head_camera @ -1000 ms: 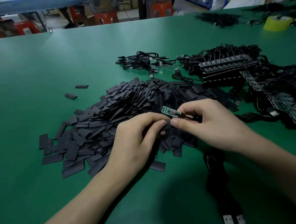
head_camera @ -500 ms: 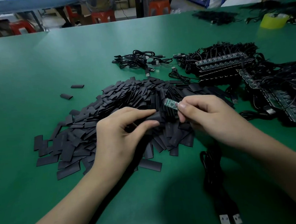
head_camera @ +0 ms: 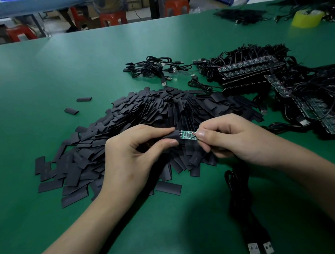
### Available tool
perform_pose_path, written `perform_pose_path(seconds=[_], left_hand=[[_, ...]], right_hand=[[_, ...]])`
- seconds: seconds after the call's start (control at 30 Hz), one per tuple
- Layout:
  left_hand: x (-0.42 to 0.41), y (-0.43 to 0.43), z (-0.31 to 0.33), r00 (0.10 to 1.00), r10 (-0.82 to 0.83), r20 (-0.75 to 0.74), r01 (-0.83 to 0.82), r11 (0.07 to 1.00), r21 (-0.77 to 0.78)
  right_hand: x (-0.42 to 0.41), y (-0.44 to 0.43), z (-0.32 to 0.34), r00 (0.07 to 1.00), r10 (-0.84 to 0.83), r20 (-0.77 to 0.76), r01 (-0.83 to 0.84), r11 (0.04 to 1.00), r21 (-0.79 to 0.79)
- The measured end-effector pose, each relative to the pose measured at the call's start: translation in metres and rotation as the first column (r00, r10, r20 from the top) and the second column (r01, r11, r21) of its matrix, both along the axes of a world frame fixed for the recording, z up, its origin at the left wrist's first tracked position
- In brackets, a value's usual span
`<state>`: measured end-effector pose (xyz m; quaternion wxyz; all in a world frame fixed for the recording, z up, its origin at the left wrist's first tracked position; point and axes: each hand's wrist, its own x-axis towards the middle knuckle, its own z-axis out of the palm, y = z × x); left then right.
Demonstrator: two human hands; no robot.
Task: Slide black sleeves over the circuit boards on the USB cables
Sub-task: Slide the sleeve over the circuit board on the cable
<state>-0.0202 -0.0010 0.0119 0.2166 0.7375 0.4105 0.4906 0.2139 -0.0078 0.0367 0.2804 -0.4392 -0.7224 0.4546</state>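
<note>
at the near edge of the desk (head_camera: 46, 200) two usb plugs (head_camera: 260, 248) lie side by side, and their black cable (head_camera: 243, 201) runs up toward the right hand (head_camera: 231, 139). that hand pinches the right end of the small green circuit board (head_camera: 187, 135) between thumb and forefinger. the left hand (head_camera: 132, 156) pinches a black sleeve (head_camera: 172, 136) the same way, with its mouth touching the board's left end. half a second ago the board was tilted up and stood off the sleeve. now it lies level and in line with it, so i judge threading has only just begun, since most of the board is bare. both are held over the near side of the sleeve pile (head_camera: 141, 117). farther off, toward the right edge, lie stacked boards (head_camera: 249, 67) with cables, and a yellow tape roll (head_camera: 306, 18) sits near the far right corner.
</note>
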Motion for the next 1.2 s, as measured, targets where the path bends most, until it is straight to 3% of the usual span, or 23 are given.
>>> perform_pose_path(seconds=[0.23, 0.43, 0.6, 0.8, 1.1, 1.2], left_hand=[[-0.004, 0.002, 0.002, 0.984, -0.054, -0.172, 0.069, 0.994, 0.083], [-0.004, 0.001, 0.002, 0.968, -0.047, -0.245, 0.083, 0.987, 0.138], [-0.004, 0.001, 0.003, 0.976, -0.061, -0.207, 0.073, 0.996, 0.053], [0.000, -0.003, 0.001, 0.946, -0.159, -0.284, 0.182, 0.982, 0.058], [0.001, -0.003, -0.003, 0.961, -0.126, -0.247, 0.163, 0.977, 0.136], [0.003, -0.001, -0.004, 0.969, -0.101, -0.224, 0.135, 0.981, 0.141]], right_hand=[[0.004, -0.001, 0.002, 0.998, 0.061, 0.026, -0.059, 0.996, -0.074], [0.006, 0.000, 0.001, 0.994, 0.076, -0.079, -0.090, 0.975, -0.202], [0.002, -0.002, 0.001, 0.988, 0.049, 0.143, -0.043, 0.998, -0.048], [-0.002, -0.005, 0.001, 0.984, 0.068, 0.168, -0.060, 0.997, -0.053], [-0.006, -0.008, 0.002, 0.985, 0.037, 0.171, -0.033, 0.999, -0.029], [-0.008, -0.008, -0.001, 0.977, -0.055, 0.207, 0.033, 0.994, 0.108]])
